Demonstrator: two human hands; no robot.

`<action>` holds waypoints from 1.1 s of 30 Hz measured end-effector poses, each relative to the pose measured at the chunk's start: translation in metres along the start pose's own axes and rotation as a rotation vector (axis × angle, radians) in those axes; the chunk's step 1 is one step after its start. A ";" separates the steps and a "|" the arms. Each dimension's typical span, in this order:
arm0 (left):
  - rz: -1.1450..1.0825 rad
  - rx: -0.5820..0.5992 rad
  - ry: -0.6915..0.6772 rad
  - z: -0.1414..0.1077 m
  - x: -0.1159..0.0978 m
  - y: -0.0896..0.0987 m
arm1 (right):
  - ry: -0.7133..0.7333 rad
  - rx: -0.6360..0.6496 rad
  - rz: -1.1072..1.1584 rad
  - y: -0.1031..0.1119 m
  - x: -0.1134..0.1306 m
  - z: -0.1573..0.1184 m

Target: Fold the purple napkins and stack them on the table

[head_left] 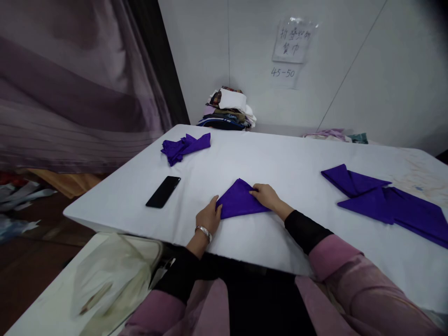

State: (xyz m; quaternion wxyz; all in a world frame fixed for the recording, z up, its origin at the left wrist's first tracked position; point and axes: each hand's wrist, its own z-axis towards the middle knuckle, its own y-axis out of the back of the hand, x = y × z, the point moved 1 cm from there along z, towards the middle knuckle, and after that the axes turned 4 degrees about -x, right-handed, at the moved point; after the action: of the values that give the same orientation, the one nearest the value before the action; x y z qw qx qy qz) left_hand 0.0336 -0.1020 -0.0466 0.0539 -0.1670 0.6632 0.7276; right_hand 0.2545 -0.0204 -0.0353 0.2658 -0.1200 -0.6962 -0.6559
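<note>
A purple cloth napkin (241, 200), folded into a triangle, lies on the white table in front of me with its point away from me. My left hand (209, 215) pinches its left corner between thumb and fingers; a bracelet circles that wrist. At the right edge my right hand (265, 195) grips the cloth, its fingertips on the slanted side. The right corner is partly hidden by this hand. Farther right lie folded purple napkins (378, 200), overlapping one another. A crumpled purple cloth (185, 147) rests at the far left of the table.
A black phone (163, 192) lies left of my hands on the white table (280, 158). Stacked clothes (229, 109) stand by the wall behind it, under a handwritten paper sign (292, 44). A plastic bag (112, 270) sits on a lower surface at left, near a hanging curtain (80, 84).
</note>
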 end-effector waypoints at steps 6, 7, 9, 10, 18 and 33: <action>-0.004 0.030 0.035 0.006 0.001 -0.001 | 0.030 -0.015 -0.243 -0.008 0.006 -0.001; -0.007 0.028 0.033 0.007 0.001 -0.002 | 0.042 -0.024 -0.261 -0.009 0.006 -0.001; -0.014 0.021 0.029 0.008 0.002 -0.003 | 0.056 -0.037 -0.282 -0.011 0.007 -0.001; -0.016 0.019 0.029 0.008 0.002 -0.003 | 0.058 -0.040 -0.288 -0.012 0.007 -0.001; -0.035 -0.013 0.064 0.008 0.005 -0.005 | 0.043 -0.044 -0.318 -0.017 0.007 0.003; 0.069 -0.188 -0.163 0.003 -0.013 0.009 | -0.008 -0.111 -0.271 -0.021 0.002 0.000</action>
State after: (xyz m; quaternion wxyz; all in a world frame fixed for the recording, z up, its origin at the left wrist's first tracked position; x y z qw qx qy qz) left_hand 0.0423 -0.0980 -0.0340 0.0668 -0.0889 0.5910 0.7990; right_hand 0.2421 -0.0230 -0.0521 0.1649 -0.0420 -0.6696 -0.7230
